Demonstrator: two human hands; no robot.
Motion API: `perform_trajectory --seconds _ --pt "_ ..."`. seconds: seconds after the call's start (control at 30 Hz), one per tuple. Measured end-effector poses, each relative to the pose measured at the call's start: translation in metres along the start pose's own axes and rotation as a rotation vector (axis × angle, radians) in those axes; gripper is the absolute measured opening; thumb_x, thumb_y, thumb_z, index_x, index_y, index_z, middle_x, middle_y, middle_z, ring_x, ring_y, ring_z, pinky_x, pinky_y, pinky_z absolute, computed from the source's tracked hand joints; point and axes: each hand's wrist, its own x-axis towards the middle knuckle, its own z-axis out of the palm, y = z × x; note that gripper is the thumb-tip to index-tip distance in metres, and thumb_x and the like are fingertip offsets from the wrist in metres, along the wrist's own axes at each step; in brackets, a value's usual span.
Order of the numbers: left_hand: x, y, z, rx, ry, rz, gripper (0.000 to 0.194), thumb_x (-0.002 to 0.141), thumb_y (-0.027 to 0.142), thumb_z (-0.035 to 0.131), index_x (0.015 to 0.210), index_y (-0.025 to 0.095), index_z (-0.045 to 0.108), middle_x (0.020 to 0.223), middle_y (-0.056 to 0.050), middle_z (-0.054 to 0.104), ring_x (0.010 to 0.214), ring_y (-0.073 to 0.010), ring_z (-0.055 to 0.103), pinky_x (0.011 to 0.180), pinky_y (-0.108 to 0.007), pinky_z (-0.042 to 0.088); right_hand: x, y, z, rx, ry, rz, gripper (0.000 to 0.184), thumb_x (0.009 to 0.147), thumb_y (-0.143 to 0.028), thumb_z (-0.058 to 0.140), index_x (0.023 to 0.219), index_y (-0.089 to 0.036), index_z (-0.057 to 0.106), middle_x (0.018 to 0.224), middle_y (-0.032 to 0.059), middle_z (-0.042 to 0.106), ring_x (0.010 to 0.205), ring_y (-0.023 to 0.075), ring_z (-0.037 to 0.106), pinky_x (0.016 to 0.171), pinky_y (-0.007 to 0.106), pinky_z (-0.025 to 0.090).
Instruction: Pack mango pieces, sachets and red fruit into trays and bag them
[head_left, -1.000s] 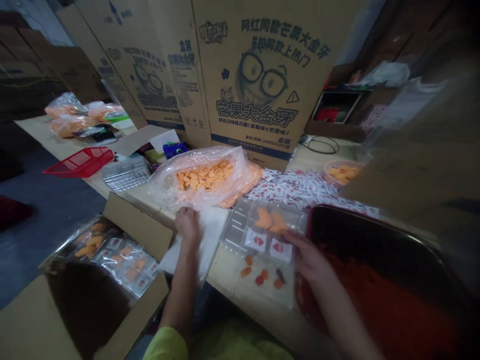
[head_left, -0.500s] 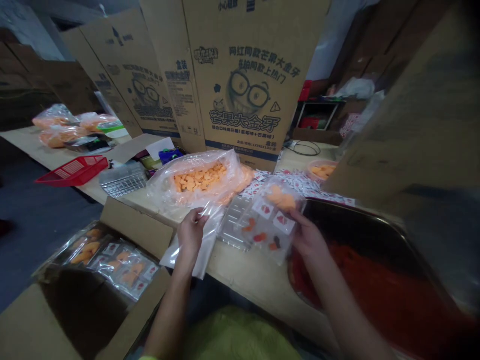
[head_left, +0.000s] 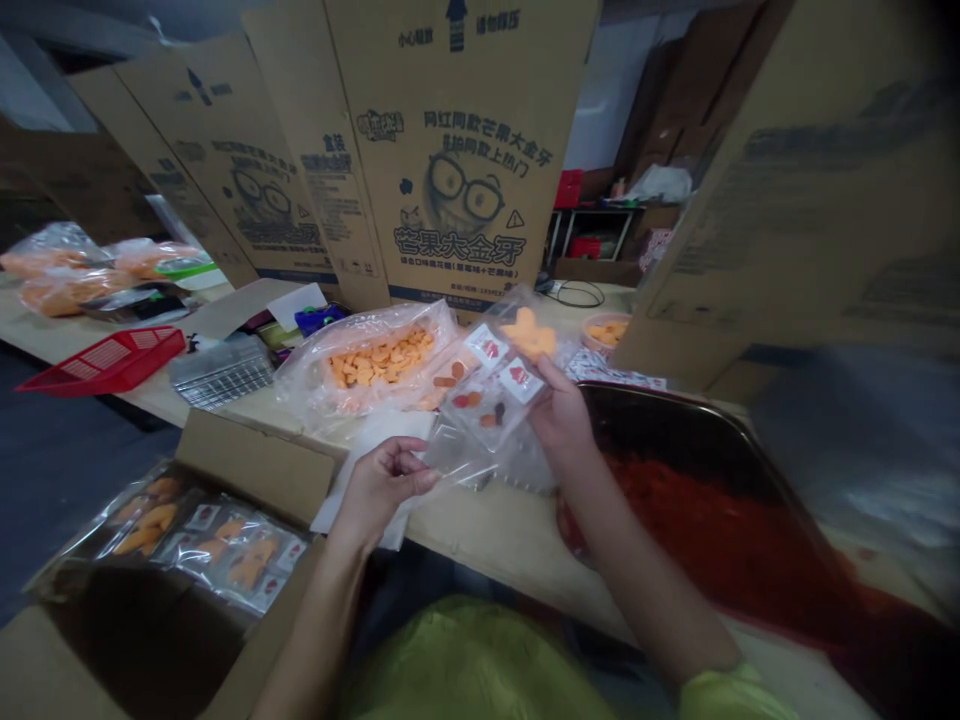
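My right hand (head_left: 561, 408) grips the right edge of a clear plastic tray (head_left: 501, 408), tilted above the table. Orange gummy-like pieces (head_left: 529, 332), small red and dark pieces and two white printed sachets (head_left: 520, 380) lie in its compartments. My left hand (head_left: 386, 482) pinches the edge of a clear plastic bag (head_left: 457, 452) between thumb and fingers. The tray's lower end is at the bag; whether it is inside cannot be made out. Beneath my left hand lies a stack of clear bags (head_left: 375, 432).
A large bag of orange pieces (head_left: 382, 358) lies behind my hands. A dark tub of red material (head_left: 694, 405) stands right. An open carton (head_left: 251, 450) with filled trays sits low left, near a red basket (head_left: 112, 362). Tall cardboard (head_left: 457, 240) stands behind.
My left hand has lifted a clear bag from the stack. My right hand has brought the filled tray left, toward that bag. The camera view has shifted rightward.
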Motion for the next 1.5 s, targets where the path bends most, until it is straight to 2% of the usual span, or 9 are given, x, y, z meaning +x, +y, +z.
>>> perform_trajectory --seconds 0.2,0.4,0.57,0.77,0.93,1.13,1.23,1.4,1.5 --pt "0.000 0.000 -0.001 -0.096 -0.012 -0.046 0.048 0.053 0.026 0.084 0.093 0.013 0.061 0.062 0.004 0.058 0.053 -0.0064 0.054 0.053 -0.019 0.045 0.002 0.007 -0.007 -0.009 0.025 -0.034 0.025 0.072 -0.027 0.064 0.095 -0.018 0.067 0.101 0.0034 0.070 0.109 0.0230 0.059 0.092 0.036 0.050" --pt "0.012 -0.011 0.002 -0.207 0.075 -0.122 0.051 0.050 0.028 0.086 0.092 0.012 0.061 0.060 0.005 0.057 0.052 -0.0057 0.054 0.053 -0.018 0.047 -0.011 0.018 -0.012 0.008 0.056 -0.061 0.025 0.071 -0.023 0.069 0.095 -0.019 0.066 0.099 0.0024 0.070 0.099 0.0198 0.064 0.088 0.032 0.052" --pt "0.021 -0.018 0.003 -0.215 0.177 -0.083 0.053 0.049 0.031 0.086 0.091 0.011 0.060 0.060 0.002 0.061 0.054 -0.0076 0.057 0.055 -0.019 0.048 -0.014 0.020 -0.025 0.009 0.080 -0.073 0.028 0.069 -0.019 0.071 0.097 -0.020 0.065 0.093 0.0003 0.071 0.089 0.0176 0.067 0.082 0.031 0.054" --pt "0.027 -0.028 0.005 -0.147 0.222 -0.006 0.053 0.048 0.029 0.085 0.090 0.012 0.060 0.056 0.005 0.058 0.051 -0.0077 0.056 0.055 -0.020 0.048 -0.011 0.022 -0.036 -0.010 0.036 -0.050 0.032 0.068 -0.019 0.073 0.099 -0.019 0.064 0.095 0.0017 0.071 0.092 0.0199 0.067 0.086 0.035 0.054" --pt "0.025 -0.029 0.011 -0.059 0.150 -0.011 0.049 0.048 0.032 0.085 0.088 0.012 0.063 0.055 0.005 0.056 0.050 -0.0074 0.054 0.052 -0.019 0.045 -0.010 0.021 -0.037 -0.024 0.033 -0.027 0.029 0.068 -0.020 0.073 0.096 -0.019 0.064 0.093 0.0021 0.071 0.095 0.0220 0.066 0.086 0.036 0.053" --pt "0.024 -0.015 0.006 -0.071 0.083 -0.129 0.051 0.050 0.036 0.084 0.092 0.012 0.066 0.058 0.003 0.059 0.052 -0.0107 0.058 0.051 -0.021 0.046 -0.008 0.000 -0.031 -0.111 -0.015 0.113 0.023 0.065 -0.019 0.073 0.086 -0.018 0.067 0.089 0.0035 0.072 0.088 0.0217 0.067 0.081 0.033 0.055" --pt "0.020 -0.008 0.007 -0.070 0.027 -0.127 0.050 0.051 0.034 0.084 0.092 0.013 0.067 0.057 0.003 0.059 0.052 -0.0111 0.058 0.051 -0.021 0.046 -0.007 -0.007 -0.025 -0.122 -0.062 0.159 0.023 0.065 -0.019 0.073 0.088 -0.017 0.067 0.090 0.0045 0.072 0.086 0.0217 0.068 0.078 0.033 0.055" --pt "0.013 0.002 0.014 -0.075 -0.100 -0.199 0.049 0.056 0.036 0.082 0.097 0.014 0.066 0.066 -0.002 0.066 0.056 -0.0151 0.063 0.052 -0.023 0.047 -0.005 -0.013 -0.020 -0.164 -0.131 0.164 0.024 0.065 -0.020 0.073 0.088 -0.017 0.068 0.087 0.0044 0.072 0.081 0.0218 0.068 0.075 0.033 0.056" --pt "0.011 0.004 0.018 -0.053 -0.141 -0.193 0.050 0.061 0.035 0.080 0.104 0.015 0.065 0.077 -0.005 0.069 0.060 -0.0161 0.065 0.053 -0.023 0.048 -0.004 -0.016 -0.020 -0.164 -0.168 0.167 0.026 0.065 -0.020 0.074 0.090 -0.017 0.067 0.087 0.0051 0.072 0.079 0.0215 0.068 0.074 0.033 0.056"
